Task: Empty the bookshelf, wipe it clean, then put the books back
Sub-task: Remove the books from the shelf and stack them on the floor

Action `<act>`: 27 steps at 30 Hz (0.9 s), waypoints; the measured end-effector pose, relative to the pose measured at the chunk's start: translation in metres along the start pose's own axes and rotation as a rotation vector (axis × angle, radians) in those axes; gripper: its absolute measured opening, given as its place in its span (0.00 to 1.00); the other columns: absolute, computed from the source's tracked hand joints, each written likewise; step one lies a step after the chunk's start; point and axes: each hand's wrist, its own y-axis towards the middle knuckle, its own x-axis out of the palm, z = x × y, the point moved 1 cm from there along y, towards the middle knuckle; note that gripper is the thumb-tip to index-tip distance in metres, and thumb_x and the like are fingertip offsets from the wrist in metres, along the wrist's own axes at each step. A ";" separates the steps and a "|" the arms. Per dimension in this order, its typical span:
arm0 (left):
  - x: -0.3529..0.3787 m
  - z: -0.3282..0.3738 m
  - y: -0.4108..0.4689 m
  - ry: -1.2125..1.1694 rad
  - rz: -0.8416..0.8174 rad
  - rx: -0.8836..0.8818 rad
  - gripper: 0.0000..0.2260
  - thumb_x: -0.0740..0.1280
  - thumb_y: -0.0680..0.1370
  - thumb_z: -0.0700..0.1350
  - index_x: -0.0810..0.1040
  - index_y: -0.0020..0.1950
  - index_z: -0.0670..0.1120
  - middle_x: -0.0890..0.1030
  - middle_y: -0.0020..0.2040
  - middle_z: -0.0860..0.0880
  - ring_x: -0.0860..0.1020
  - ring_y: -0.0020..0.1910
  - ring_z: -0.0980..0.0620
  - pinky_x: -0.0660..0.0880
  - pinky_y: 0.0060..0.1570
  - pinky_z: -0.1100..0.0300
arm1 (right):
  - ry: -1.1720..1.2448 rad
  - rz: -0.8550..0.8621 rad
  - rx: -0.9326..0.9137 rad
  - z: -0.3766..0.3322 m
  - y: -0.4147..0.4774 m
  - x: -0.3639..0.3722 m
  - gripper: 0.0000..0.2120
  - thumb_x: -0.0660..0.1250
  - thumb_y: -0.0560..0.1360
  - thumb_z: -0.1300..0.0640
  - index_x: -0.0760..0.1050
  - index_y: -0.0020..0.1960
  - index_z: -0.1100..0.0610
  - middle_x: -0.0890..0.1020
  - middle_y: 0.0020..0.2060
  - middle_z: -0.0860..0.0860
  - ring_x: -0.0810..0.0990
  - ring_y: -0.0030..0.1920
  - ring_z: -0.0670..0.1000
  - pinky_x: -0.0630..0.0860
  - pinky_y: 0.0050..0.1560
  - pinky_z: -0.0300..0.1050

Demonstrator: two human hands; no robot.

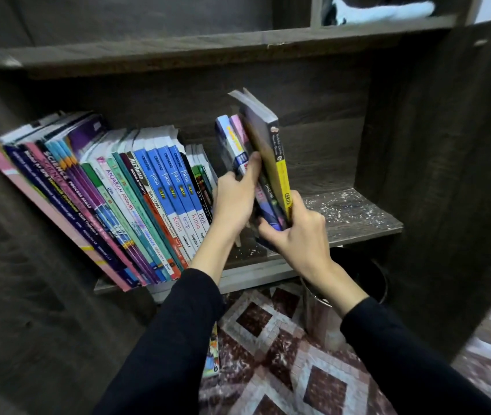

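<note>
Now left hand and right hand grip roughly four books.

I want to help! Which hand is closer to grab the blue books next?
Probably left. The left hand sits beside the blue books; the right hand grips the bunch from the far side, farther away.
</note>
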 end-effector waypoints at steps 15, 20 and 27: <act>-0.017 0.000 -0.021 -0.243 0.290 0.073 0.07 0.70 0.67 0.42 0.74 0.31 0.47 0.78 0.30 0.52 0.76 0.30 0.54 0.74 0.35 0.58 | -0.259 -0.127 -0.230 -0.029 0.001 -0.018 0.31 0.59 0.65 0.40 0.77 0.56 0.63 0.81 0.28 0.58 0.79 0.27 0.63 0.73 0.24 0.46; -0.026 -0.002 -0.030 -0.614 0.459 0.016 0.07 0.61 0.61 0.41 0.74 0.37 0.43 0.79 0.36 0.46 0.78 0.38 0.48 0.78 0.42 0.49 | -0.184 -0.207 -0.301 -0.043 0.009 -0.041 0.33 0.54 0.72 0.33 0.80 0.59 0.57 0.84 0.43 0.54 0.83 0.41 0.58 0.77 0.39 0.45; -0.042 -0.025 -0.065 -0.929 0.249 -0.204 0.17 0.66 0.69 0.48 0.76 0.55 0.42 0.80 0.55 0.38 0.79 0.54 0.39 0.77 0.53 0.46 | 0.139 -0.453 -0.008 -0.056 0.003 -0.043 0.20 0.61 0.73 0.41 0.81 0.50 0.54 0.70 0.47 0.49 0.68 0.55 0.50 0.65 0.59 0.55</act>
